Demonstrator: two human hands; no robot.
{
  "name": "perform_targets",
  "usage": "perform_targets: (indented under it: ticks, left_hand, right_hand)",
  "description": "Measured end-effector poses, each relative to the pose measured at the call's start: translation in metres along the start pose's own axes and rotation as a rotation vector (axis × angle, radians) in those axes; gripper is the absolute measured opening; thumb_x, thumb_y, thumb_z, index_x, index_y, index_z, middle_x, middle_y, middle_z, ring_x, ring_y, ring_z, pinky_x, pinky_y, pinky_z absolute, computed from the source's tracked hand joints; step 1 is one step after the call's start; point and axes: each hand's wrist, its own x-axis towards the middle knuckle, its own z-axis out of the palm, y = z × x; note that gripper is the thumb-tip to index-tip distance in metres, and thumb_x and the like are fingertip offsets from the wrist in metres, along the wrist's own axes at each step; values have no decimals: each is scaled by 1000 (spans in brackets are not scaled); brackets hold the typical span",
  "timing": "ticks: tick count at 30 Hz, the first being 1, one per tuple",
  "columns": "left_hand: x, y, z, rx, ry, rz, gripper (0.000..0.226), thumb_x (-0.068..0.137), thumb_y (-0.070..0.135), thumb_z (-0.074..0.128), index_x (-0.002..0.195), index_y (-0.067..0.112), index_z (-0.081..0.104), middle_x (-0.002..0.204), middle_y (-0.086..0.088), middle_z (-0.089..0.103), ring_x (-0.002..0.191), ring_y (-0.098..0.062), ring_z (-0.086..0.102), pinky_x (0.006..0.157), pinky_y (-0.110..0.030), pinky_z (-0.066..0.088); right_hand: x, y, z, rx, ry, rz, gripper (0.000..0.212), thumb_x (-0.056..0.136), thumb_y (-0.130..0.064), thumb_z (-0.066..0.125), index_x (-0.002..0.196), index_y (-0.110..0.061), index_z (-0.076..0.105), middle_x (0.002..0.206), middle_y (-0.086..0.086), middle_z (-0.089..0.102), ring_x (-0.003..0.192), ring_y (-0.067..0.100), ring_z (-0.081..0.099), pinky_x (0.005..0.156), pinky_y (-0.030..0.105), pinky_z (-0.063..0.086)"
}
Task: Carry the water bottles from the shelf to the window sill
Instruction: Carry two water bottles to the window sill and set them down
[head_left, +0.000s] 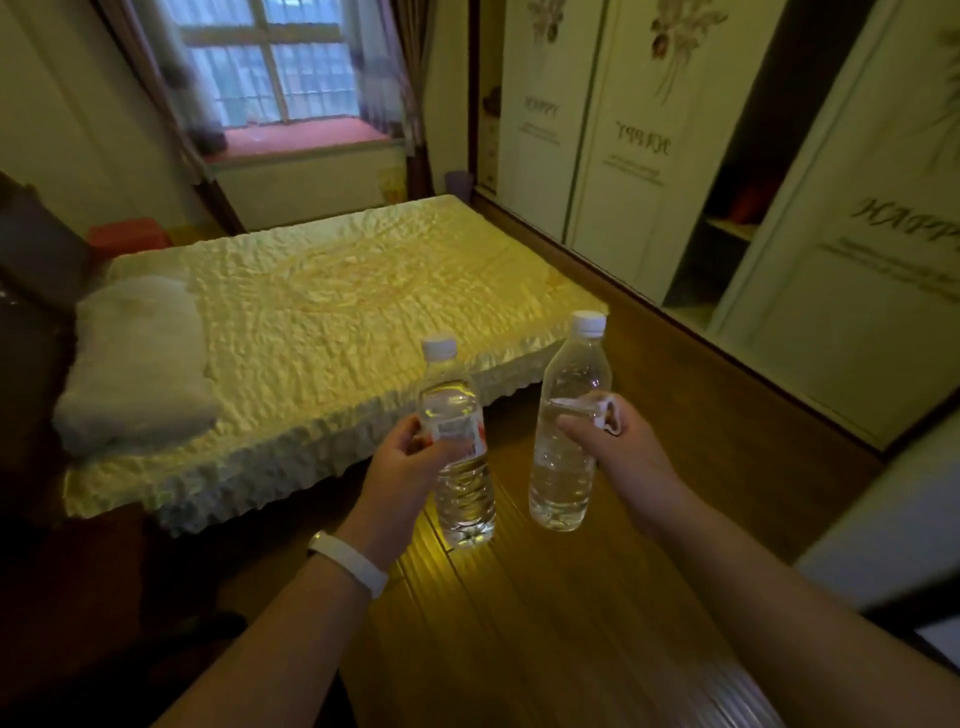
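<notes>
My left hand (405, 462) grips a clear water bottle (457, 447) with a white cap and a red-and-white label around its middle. My right hand (618, 441) holds a second clear bottle (569, 415), white-capped and without a label, its fingers curled round the body. Both bottles stand upright in front of me, above the wooden floor. The window sill (306, 137), covered in red, lies far ahead under the window, beyond the bed.
A bed (332, 301) with a yellow quilted cover and a white pillow (135, 364) fills the middle. White wardrobe doors (623, 135) line the right wall. A strip of wooden floor (649, 389) runs between bed and wardrobe toward the window. A red box (130, 236) sits left of the bed.
</notes>
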Motion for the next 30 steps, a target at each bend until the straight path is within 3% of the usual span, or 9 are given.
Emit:
perform_targets:
  ticks: [4, 8, 12, 18, 22, 24, 27, 30]
  left_hand:
    - [40, 1, 26, 5, -51, -42, 48, 58, 34, 86, 104, 26, 74, 105, -13, 76, 90, -33, 73, 73, -45, 59]
    - [80, 0, 55, 36, -104, -57, 47, 58, 35, 85, 103, 28, 74, 105, -11, 76, 90, -30, 74, 71, -39, 58]
    - [131, -2, 91, 66, -112, -80, 48, 57, 34, 85, 104, 28, 74, 104, -9, 77, 90, -30, 74, 70, -40, 56]
    - [217, 1, 163, 107, -147, -88, 41, 60, 30, 84, 100, 26, 75, 100, -10, 77, 84, -25, 74, 65, -32, 57]
    - [264, 8, 212, 110, -183, -64, 41, 60, 27, 83, 100, 25, 75, 98, -12, 77, 80, -24, 75, 60, -29, 56]
    - [287, 10, 231, 93, -200, -58, 46, 61, 25, 83, 106, 21, 73, 102, -16, 76, 85, -29, 74, 64, -34, 57]
    - [318, 10, 252, 82, -228, -53, 50, 63, 24, 83, 111, 17, 71, 106, -19, 75, 92, -36, 73, 76, -43, 57]
    - [352, 8, 265, 88, -251, -63, 49, 63, 26, 84, 111, 20, 72, 105, -16, 75, 93, -35, 73, 74, -39, 56]
  right_hand:
    - [24, 11, -20, 26, 66, 17, 22, 84, -29, 74, 104, -26, 66, 102, 0, 75, 94, 16, 72, 76, 33, 55]
    - [57, 25, -46, 66, 105, 42, 36, 68, -47, 77, 99, -32, 69, 104, 1, 75, 98, 21, 72, 83, 44, 57]
    - [104, 36, -80, 96, 122, 50, 39, 65, -52, 77, 101, -37, 68, 104, -5, 75, 97, 14, 72, 82, 40, 57]
    - [184, 30, -150, 119, 173, 50, 18, 83, -30, 76, 98, -37, 69, 101, -6, 75, 95, 12, 71, 74, 28, 55]
    - [227, 19, -199, 121, 202, 42, 21, 85, -22, 73, 104, -28, 66, 100, -4, 75, 92, 9, 71, 65, 17, 55]
    - [246, 14, -218, 113, 212, 36, 24, 86, -21, 73, 108, -26, 65, 100, -6, 75, 90, 7, 72, 62, 14, 54]
    - [272, 12, -238, 111, 238, 44, 27, 86, -21, 72, 112, -25, 65, 102, -5, 75, 92, 8, 72, 66, 17, 54]
    - [298, 17, -251, 106, 263, 61, 25, 86, -23, 73, 108, -31, 66, 102, -6, 76, 92, 10, 72, 70, 23, 55]
